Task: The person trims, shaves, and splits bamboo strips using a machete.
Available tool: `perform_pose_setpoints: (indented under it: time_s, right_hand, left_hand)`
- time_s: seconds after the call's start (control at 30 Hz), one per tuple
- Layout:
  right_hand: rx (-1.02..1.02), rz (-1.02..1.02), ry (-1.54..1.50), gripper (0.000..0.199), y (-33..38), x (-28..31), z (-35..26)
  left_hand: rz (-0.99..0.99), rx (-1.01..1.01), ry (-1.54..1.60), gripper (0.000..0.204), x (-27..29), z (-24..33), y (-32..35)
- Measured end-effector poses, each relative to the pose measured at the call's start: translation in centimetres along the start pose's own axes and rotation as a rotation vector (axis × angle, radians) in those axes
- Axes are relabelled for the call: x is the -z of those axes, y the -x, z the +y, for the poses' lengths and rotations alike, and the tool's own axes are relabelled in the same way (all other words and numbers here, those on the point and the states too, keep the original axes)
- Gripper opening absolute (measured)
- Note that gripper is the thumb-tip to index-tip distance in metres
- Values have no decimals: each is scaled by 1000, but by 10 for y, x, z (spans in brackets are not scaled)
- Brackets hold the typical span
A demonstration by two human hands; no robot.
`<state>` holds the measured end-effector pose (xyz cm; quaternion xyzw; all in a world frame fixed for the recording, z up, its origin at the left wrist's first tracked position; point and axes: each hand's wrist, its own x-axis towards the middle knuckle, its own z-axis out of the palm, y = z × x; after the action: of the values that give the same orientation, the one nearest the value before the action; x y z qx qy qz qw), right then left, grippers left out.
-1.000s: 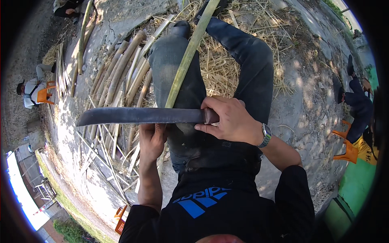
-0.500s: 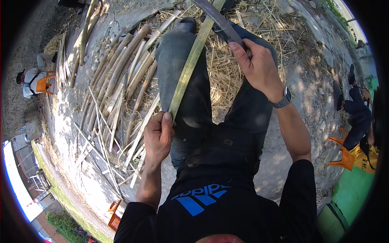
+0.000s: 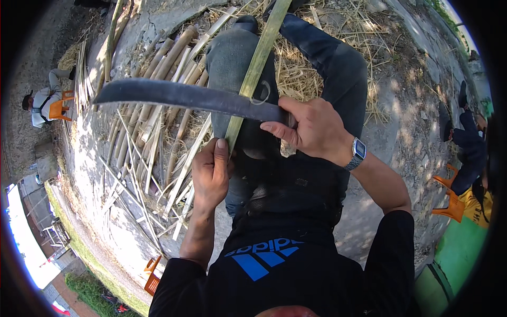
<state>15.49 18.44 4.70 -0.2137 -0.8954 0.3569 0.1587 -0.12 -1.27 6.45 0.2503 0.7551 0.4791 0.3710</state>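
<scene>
My left hand (image 3: 211, 174) grips the near end of a long green bamboo strip (image 3: 259, 58) that runs away from me over my left knee. My right hand (image 3: 314, 129) is closed around the handle of a long dark machete (image 3: 179, 96). The blade lies crosswise over the strip, pointing left, just beyond my left hand. A thin curled shaving sits on the strip where the blade meets it. A watch (image 3: 358, 152) is on my right wrist.
A pile of split bamboo strips (image 3: 153, 121) lies on the concrete at my left. Dry straw and shavings (image 3: 311, 74) cover the ground between my legs. A person sits on an orange chair (image 3: 60, 105) at far left, another person (image 3: 470, 153) at right.
My right hand had swung the machete up and away along the strip half a second ago; now it is back near my left hand, blade lying across the strip.
</scene>
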Motion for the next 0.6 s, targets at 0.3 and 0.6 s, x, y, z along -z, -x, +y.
perform_pose_setpoints:
  time_s: [0.3,0.6]
  right_hand:
    - [49,-347,105,64,8,-1,-27]
    - [88,176,227,65,-33,19,16]
  left_hand:
    - [29,-48,-22,38,7,-29,7]
    - [18,6,-51,44,30,-25,20]
